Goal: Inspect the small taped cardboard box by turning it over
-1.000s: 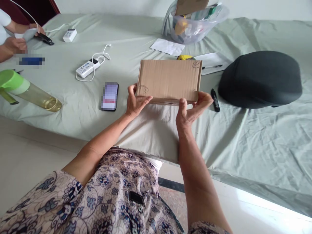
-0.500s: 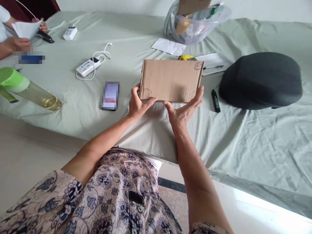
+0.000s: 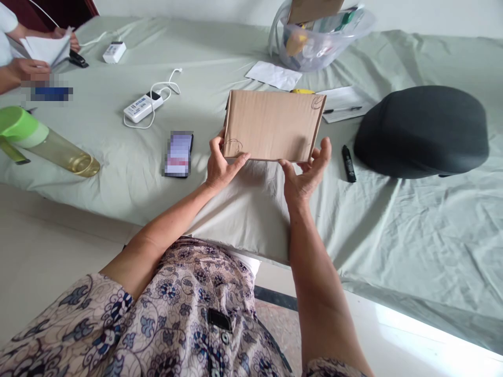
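Between my hands is a flat brown cardboard box [image 3: 273,125], its broad face turned up toward me, with pen scribbles at two corners. My left hand [image 3: 225,163] grips its near left corner, thumb on the front edge and the other fingers partly hidden behind the side. At the near right corner my right hand [image 3: 304,175] holds it, thumb tip at the front edge and fingers curled under the side. Behind the box a yellow tape measure [image 3: 302,91] is mostly hidden. A black marker [image 3: 348,164] lies to the right of my right hand.
A phone [image 3: 178,154], a white power strip [image 3: 141,106] and a green-lidded bottle [image 3: 58,146] lie leftward. On the right sits a black case [image 3: 422,131]. A filled clear basket [image 3: 314,47] stands behind. Another person's hands [image 3: 31,70] hold papers at far left.
The box has shifted slightly up and left. My right hand has slid right along the front edge, its fingers now curled more under the side. The tape measure is more covered.
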Tool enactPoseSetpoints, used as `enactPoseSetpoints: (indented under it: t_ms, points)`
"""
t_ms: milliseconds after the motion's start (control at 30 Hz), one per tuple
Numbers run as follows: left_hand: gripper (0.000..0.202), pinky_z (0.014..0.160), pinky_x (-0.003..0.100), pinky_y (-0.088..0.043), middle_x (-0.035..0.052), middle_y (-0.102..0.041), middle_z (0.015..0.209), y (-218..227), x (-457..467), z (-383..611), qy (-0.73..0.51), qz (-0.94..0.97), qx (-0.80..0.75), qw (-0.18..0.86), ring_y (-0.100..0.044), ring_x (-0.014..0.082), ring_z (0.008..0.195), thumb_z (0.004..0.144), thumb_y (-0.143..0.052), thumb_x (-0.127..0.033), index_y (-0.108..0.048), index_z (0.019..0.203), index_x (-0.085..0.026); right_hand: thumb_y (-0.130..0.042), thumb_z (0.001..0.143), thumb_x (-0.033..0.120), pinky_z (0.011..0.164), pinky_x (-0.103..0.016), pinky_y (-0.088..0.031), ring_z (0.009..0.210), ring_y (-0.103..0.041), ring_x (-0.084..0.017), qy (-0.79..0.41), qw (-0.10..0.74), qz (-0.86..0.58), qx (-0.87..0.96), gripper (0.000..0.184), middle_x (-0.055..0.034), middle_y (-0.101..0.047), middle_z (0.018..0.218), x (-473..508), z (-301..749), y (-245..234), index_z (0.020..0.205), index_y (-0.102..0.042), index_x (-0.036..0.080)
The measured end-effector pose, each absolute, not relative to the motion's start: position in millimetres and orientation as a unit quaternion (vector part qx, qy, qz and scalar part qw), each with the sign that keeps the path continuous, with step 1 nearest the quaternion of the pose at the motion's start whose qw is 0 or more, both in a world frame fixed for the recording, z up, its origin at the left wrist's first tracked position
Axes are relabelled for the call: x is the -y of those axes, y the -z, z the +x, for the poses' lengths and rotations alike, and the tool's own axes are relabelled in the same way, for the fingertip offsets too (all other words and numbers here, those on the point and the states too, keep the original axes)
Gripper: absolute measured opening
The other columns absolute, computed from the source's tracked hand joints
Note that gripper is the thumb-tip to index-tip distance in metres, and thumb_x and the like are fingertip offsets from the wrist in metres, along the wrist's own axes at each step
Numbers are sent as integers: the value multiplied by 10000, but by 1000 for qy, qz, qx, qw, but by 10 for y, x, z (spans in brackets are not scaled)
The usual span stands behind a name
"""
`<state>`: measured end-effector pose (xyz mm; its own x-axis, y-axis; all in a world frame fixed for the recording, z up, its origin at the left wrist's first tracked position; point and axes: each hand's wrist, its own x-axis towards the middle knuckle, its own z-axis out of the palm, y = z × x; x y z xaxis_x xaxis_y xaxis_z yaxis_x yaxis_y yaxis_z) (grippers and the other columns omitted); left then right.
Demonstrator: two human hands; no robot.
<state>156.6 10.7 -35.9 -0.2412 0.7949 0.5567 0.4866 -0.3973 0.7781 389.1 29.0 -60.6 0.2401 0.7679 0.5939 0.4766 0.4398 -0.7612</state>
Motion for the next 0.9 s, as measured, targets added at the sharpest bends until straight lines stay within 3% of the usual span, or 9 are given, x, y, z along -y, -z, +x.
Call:
enactPoseSetpoints:
  t_ms: [133, 333, 533, 767, 900]
  points:
    - [749, 873, 375, -556, 108, -649, 1246, 379, -119, 1558, -580, 601, -531, 143, -705, 244, 1088, 839, -681, -787, -358, 1287, -281, -721, 758, 835, 1008, -537, -558, 1153, -649, -285, -149, 617, -488, 599, 1029, -112, -541, 1334, -309, 3930, 558, 1571, -362, 315]
    - [745, 931, 399, -571, 125, -652, 1257, 390, -138, 1525, -570, 605, -532, 163, -699, 268, 1136, 860, -661, -779, -374, 1309, -257, -731, 801, 777, 949, -487, -594, 1083, -676, -247, -208, 630, -473, 580, 873, -78, -580, 1262, -336, 3947, 543, 1500, -466, 325]
    - [736, 1007, 443, -569, 137, -647, 1319, 425, -175, 1483, -557, 619, -529, 163, -684, 287, 1212, 891, -646, -749, -389, 1382, -266, -780, 777, 734, 884, -431, -607, 999, -678, -215, -213, 663, -437, 569, 860, -49, -585, 1190, -399, 3947, 613, 1484, -494, 338]
    - [676, 1156, 495, -512, 172, -599, 1477, 432, -211, 1454, -538, 632, -532, 168, -599, 313, 1393, 920, -662, -664, -430, 1409, -259, -731, 858, 564, 776, -354, -592, 864, -668, -179, -219, 669, -461, 541, 687, 14, -556, 946, -493, 4021, 644, 1480, -502, 382]
    - [575, 1097, 472, -554, 152, -656, 1399, 458, -239, 1442, -519, 631, -549, 178, -663, 291, 1289, 934, -693, -565, -468, 1357, -247, -739, 836, 525, 767, -339, -578, 796, -638, -155, -217, 669, -460, 542, 650, 37, -537, 892, -499, 4049, 639, 1428, -526, 358]
